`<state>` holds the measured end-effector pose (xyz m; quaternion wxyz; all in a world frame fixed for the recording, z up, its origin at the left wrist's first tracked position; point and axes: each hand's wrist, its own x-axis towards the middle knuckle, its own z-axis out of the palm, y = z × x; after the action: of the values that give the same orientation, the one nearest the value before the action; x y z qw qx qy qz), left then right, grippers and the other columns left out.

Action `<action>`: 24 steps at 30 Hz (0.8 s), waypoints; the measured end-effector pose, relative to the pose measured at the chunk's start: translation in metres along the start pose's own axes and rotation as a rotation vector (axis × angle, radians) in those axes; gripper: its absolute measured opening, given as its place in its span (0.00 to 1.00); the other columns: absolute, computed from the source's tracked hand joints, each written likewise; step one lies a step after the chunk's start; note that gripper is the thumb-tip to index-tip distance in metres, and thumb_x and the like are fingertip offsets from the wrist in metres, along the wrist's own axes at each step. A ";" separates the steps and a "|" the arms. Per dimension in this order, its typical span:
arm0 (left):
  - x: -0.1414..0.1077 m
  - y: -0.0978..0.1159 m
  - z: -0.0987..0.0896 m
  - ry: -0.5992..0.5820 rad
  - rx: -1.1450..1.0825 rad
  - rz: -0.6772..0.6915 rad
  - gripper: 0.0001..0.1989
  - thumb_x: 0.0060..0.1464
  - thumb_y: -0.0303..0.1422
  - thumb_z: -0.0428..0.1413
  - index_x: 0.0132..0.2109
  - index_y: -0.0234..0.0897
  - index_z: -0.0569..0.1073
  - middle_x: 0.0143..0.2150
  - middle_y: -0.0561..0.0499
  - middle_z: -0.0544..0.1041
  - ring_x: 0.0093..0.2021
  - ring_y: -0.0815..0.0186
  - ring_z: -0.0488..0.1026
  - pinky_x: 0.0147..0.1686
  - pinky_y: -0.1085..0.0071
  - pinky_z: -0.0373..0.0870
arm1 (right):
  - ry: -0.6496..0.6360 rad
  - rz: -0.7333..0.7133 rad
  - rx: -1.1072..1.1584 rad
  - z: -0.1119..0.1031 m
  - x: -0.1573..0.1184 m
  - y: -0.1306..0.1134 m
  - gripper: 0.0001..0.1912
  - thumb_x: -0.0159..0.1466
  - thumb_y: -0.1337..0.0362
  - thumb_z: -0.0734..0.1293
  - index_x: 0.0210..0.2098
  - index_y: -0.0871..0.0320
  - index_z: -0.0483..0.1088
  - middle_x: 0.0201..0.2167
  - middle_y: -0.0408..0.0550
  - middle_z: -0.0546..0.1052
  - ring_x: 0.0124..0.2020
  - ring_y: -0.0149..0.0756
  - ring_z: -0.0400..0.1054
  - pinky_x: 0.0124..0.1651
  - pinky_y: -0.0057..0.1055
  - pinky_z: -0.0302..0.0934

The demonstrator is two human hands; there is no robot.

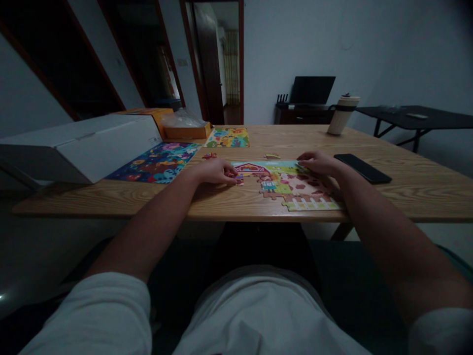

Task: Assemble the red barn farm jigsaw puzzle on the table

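Observation:
A partly assembled farm jigsaw [301,185] lies on the wooden table, showing a red barn, a small figure, a spotted cow and a white fence. My left hand [218,172] is at its left side, fingers closed on a small reddish puzzle piece [239,180] by the barn's lower left. At the jigsaw's upper right, my right hand [314,162] has thumb and fingertips pinched over the top edge; what lies between them is too small to make out. One loose piece [272,156] rests behind the jigsaw, and another reddish piece [209,156] lies behind my left hand.
On the left stand a white box [107,145] and an orange box [186,130] with clear plastic. A dark blue picture [158,161] and a colourful picture [228,137] lie near them. To the right are a black phone [362,168] and a lidded cup [343,116].

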<state>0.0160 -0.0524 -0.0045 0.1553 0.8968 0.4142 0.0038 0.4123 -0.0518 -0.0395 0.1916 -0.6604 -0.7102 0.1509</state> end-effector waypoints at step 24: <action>-0.005 -0.030 -0.015 0.061 -0.062 -0.149 0.31 0.54 0.54 0.57 0.59 0.42 0.77 0.39 0.49 0.82 0.34 0.64 0.73 0.32 0.72 0.63 | 0.035 0.022 0.031 -0.001 0.000 0.004 0.12 0.64 0.61 0.68 0.45 0.57 0.79 0.44 0.54 0.82 0.41 0.43 0.75 0.43 0.33 0.69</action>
<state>-0.0114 -0.0342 0.0018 0.1703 0.8577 0.4841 0.0324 0.4158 -0.0513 -0.0403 0.2128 -0.6677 -0.6969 0.1524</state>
